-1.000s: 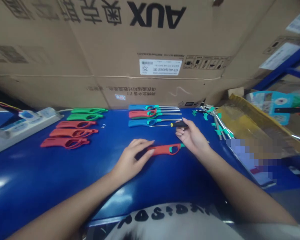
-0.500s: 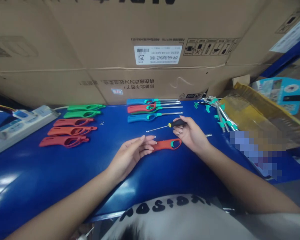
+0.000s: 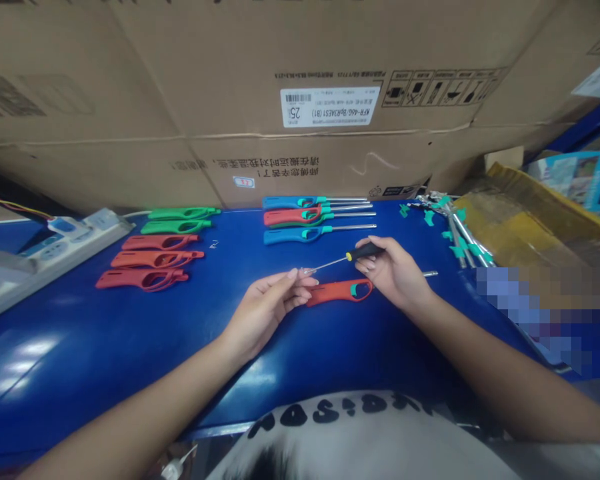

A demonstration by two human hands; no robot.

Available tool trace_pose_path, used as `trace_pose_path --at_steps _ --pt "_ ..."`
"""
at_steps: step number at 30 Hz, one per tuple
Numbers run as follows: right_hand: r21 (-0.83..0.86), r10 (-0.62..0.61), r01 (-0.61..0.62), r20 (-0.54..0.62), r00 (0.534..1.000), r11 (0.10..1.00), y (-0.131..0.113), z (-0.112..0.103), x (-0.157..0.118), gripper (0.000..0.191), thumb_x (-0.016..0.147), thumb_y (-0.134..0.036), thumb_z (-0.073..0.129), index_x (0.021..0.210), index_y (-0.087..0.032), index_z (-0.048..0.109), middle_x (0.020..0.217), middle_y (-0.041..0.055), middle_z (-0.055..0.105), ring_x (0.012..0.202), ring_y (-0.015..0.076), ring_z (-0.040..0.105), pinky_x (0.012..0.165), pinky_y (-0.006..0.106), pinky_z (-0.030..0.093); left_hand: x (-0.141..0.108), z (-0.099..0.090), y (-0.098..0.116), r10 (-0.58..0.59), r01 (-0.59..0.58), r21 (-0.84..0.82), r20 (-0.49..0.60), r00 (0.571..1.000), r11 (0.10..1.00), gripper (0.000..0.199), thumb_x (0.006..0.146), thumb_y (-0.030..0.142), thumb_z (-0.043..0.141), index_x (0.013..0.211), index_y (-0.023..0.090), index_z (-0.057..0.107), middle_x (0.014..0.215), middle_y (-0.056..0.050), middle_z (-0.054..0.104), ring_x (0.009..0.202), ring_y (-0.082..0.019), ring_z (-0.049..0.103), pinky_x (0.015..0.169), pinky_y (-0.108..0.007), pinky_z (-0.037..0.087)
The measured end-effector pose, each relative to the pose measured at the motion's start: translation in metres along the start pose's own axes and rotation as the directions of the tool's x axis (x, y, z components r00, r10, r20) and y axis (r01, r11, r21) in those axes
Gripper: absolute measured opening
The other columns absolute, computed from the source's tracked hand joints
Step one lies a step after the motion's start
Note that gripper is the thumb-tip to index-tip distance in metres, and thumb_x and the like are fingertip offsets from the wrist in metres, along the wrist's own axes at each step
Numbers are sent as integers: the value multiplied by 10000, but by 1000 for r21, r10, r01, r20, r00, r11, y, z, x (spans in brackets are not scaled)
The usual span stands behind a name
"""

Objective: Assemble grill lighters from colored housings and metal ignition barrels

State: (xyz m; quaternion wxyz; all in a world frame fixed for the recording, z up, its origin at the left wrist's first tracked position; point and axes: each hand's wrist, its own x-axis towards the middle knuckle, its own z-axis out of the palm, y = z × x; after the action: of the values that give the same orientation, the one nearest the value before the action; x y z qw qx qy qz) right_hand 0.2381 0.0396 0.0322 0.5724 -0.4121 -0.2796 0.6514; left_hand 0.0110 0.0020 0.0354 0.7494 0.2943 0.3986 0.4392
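Note:
My right hand (image 3: 393, 272) grips a black-handled screwdriver (image 3: 364, 252) with a yellow collar, and its thin shaft points left. My left hand (image 3: 270, 307) is held open, its fingertips close to the shaft's tip. Just below lies a red utility lighter body (image 3: 339, 292) with a teal insert, near my left fingertips and under my right hand, on the blue table (image 3: 230, 353). A loose metal tube (image 3: 430, 273) pokes out to the right of my right hand.
Rows of red lighter bodies (image 3: 153, 260), green ones (image 3: 180, 220) and blue ones with steel nozzles (image 3: 310, 217) lie at the table's back. Metal tubes with teal parts (image 3: 455, 230) lie at the right. A power strip (image 3: 80, 243) sits at the left; large cardboard boxes (image 3: 230, 87) stand behind.
My left hand has lifted off the red lighter body and moved up to the screwdriver's tip. The right hand still has the screwdriver. The view has shifted slightly.

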Motion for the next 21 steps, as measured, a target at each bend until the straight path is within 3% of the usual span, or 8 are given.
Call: trace_pose_path --at_steps 5,11,16,21 --pt "-8 -11 11 7 1000 1000 1 0 0 222 665 -342 815 693 -137 735 565 -29 492 519 72 389 507 237 378 0 -2 -1 95 -91 140 -23 995 986 278 768 400 854 886 150 824 880 -64 783 694 -92 643 705 -186 550" --pt "-42 -50 51 26 998 998 1 1 -3 217 705 -347 803 690 -146 725 596 -19 526 519 73 410 506 235 408 -3 -5 -1 241 -202 399 -49 969 894 195 796 370 830 844 180 824 783 -39 779 623 -97 619 668 -205 534" --pt "-39 -104 103 -10 995 994 -12 1 -6 251 731 -408 786 699 -181 685 742 -20 585 461 47 407 402 211 387 -5 -3 1 288 -239 431 -51 956 870 221 780 385 836 836 173 809 765 -42 773 608 -123 630 649 -240 543" --pt "-75 -193 191 -18 981 979 -20 1 -9 261 764 -422 767 682 -187 689 780 -15 613 454 41 442 415 205 464 -5 -1 0 251 -215 422 -31 968 881 227 771 381 840 831 165 806 759 -47 770 591 -118 615 628 -239 532"
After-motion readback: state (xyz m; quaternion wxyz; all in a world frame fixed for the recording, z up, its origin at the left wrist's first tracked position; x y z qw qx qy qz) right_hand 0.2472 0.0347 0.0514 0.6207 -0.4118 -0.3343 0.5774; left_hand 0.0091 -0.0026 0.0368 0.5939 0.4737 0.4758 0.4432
